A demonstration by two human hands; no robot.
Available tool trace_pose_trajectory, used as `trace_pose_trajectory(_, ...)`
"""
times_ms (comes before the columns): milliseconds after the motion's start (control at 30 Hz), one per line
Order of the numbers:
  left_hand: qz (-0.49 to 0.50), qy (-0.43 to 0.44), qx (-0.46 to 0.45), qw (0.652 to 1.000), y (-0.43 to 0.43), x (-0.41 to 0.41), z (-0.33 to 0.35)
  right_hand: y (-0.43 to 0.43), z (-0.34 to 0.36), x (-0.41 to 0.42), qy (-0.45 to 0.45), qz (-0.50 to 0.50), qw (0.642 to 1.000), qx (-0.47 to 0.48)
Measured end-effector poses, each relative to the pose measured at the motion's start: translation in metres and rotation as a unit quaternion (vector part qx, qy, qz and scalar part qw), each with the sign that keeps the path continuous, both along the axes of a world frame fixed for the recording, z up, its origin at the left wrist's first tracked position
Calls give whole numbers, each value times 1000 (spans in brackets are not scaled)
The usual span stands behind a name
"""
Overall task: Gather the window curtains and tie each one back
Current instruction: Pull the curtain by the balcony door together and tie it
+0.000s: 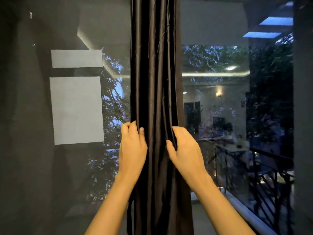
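Dark curtain [155, 82] bunched mid-window, left hand [133, 146] gripping its left edge, right hand [183, 148] its right edge

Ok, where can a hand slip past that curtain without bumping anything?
Bare window shows on both sides of the dark curtain: a strip between its left edge and the pale rectangle, and a wider one on its right, above the railing. It is crowded at the middle, where the left hand and right hand grip the folds.
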State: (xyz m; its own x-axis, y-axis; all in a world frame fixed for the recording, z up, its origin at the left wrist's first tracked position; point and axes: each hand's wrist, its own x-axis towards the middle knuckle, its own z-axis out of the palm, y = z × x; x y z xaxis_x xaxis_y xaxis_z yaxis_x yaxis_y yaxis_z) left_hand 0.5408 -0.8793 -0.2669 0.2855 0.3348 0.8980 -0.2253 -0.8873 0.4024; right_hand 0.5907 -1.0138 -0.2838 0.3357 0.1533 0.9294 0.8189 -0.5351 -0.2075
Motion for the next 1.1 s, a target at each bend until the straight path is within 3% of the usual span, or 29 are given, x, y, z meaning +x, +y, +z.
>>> trace_pose_trajectory(200, 31, 11, -60, 998, 30, -15, -18, -42, -15, 26, 103, -169, 968, 154)
trace_pose_trajectory(367, -8, 38, -34, 999, 12, -11, -29, -15, -34, 7, 92, -81, 990, 71)
trace_pose_trajectory(533, -54, 71, -45, 995, -1, -13, -39, -21, -48, 5, 137, -37, 987, 78)
trace_pose_trajectory(800, -101, 131, -42, 985, -12, -23, -48, -27, -59, -12, 199, 97, 953, 207)
trace_pose_trajectory(967, -92, 154, -21, 983, -18, -18, -47, -16, -60, -12, 159, 47, 978, 123)
trace_pose_trajectory(1100, -98, 159, -12, 982, -26, -16, -45, 0, -58, -9, 182, 28, 982, 36)
